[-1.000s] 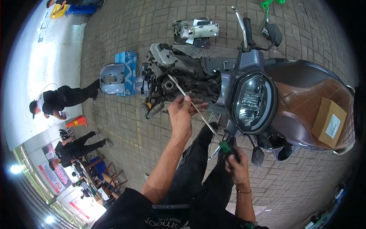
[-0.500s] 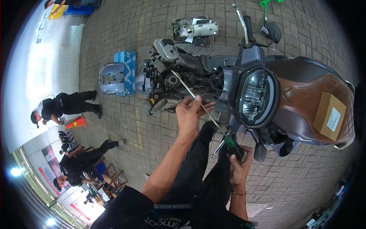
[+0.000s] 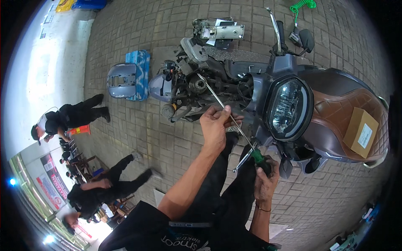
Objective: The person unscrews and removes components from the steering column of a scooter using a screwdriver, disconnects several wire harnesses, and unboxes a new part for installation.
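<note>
Step, seemingly: screwdriver (image 3: 258, 157) alignment over bared scooter parts (image 3: 197, 85) | left hand (image 3: 216, 124) pinches shaft (image 3: 212, 91); right hand (image 3: 267, 183) grips handle (image 3: 259, 160) | next move likely calls for steady aim; contact unclear

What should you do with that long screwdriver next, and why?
I'd probably steady the screwdriver and check where its tip sits before turning it. The left hand pinches the shaft, the right hand holds the green-and-black handle, and the tip points into the exposed machinery. From here, I can't tell whether the tip touches anything.
</note>
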The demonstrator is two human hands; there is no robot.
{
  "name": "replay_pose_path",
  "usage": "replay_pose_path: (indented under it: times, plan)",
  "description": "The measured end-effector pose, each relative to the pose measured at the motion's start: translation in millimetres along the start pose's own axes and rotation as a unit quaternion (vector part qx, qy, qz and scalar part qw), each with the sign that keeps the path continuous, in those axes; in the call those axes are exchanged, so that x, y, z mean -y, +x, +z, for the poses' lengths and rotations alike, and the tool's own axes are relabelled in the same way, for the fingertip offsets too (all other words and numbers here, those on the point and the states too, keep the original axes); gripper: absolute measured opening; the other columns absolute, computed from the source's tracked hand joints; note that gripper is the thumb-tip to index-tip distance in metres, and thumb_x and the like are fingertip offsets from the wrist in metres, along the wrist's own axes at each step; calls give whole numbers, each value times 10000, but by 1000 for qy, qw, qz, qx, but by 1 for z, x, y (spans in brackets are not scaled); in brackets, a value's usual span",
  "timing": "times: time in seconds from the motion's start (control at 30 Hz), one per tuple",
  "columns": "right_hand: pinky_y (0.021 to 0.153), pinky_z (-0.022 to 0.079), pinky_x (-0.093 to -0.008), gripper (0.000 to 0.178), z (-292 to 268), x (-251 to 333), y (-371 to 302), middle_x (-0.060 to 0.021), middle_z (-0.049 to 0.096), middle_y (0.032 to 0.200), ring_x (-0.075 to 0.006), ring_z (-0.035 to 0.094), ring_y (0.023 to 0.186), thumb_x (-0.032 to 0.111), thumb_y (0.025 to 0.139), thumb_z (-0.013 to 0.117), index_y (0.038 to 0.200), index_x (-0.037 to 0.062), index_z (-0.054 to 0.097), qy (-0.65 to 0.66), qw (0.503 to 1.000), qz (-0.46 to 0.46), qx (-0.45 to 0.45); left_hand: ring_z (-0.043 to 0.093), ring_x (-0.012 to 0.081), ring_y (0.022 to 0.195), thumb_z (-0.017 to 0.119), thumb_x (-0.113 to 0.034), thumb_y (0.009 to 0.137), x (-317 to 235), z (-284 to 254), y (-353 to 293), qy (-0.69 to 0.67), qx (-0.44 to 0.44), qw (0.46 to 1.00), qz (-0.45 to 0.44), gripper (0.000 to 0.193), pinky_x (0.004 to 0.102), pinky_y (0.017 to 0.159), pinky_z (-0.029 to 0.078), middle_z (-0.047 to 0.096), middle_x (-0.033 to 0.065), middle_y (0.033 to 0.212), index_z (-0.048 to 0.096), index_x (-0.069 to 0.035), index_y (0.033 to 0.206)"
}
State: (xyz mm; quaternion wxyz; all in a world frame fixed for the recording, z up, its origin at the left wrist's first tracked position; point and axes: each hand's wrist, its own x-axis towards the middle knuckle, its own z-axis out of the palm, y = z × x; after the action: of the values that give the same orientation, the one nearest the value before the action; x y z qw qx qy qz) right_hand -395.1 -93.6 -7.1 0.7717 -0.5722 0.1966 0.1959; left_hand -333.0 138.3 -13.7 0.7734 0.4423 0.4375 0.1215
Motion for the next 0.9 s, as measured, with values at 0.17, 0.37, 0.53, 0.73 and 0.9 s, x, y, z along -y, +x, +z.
replay_pose_path:
  times: [0.17,0.37,0.53,0.73,0.9]
  plan:
    - [934,549,-356,420,-12,24,3,-166,618,1216,-238,656,1032,183,938,769,1236,4,533,152,954,258,-22,762,368,842,623,-129,1028,0,-1,3,-65,54,996,5,190,434,737,660,723,194,864,586,57,1029]
    - [946,558,-390,456,2,-2,-4,-210,623,1229,-277,677,1016,386,1027,634,1252,2,534,-11,1000,13,1,761,364,850,622,-151,1032,-1,2,2,-55,29,998,5,204,433,734,659,721,188,856,597,50,1016]
    - [954,561,-408,407,0,20,-2,-194,600,1264,-284,674,1045,295,997,698,1234,-1,550,215,961,167,-45,761,362,864,610,-165,1040,5,-5,9,-56,70,996,21,208,437,751,660,724,181,861,604,43,1025]
    - [956,571,-413,368,-5,5,-4,-186,628,1232,-281,667,1084,244,969,734,1178,-18,581,73,989,124,-23,756,334,795,668,-178,1009,-7,1,4,-121,66,990,-18,233,428,732,657,716,163,825,597,42,1033]
    - [904,540,-355,329,-24,12,7,-151,651,1179,-243,648,1092,217,964,729,1168,-3,593,-139,986,3,96,752,324,760,691,-167,992,-7,-6,8,-14,21,999,23,254,409,707,650,709,162,814,600,57,1069]
